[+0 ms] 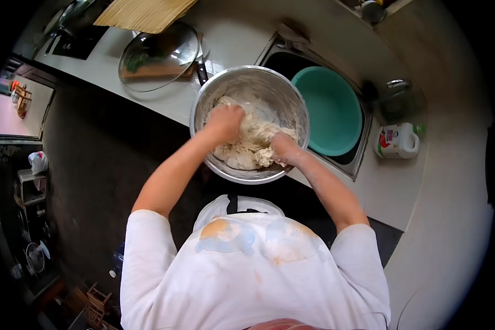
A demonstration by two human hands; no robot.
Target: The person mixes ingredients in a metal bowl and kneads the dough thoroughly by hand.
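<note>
A large metal bowl (283,92) at the counter's front edge holds shaggy, pale dough (252,136), with floury smears on the bowl's inner wall. My left hand (226,122) is curled into the dough on the left side, its knuckles up and its fingertips hidden. On the right, my right hand (285,147) grips a ragged clump, its fingers partly buried. Dough clings around both hands, and flour dusts my right forearm.
Right of the bowl, a green basin (327,113) sits in the sink (363,144). A white jug (397,141) stands farther right. Behind left, a glass lid (159,58) covers greens on a cutting board, beside a black-handled knife (202,71).
</note>
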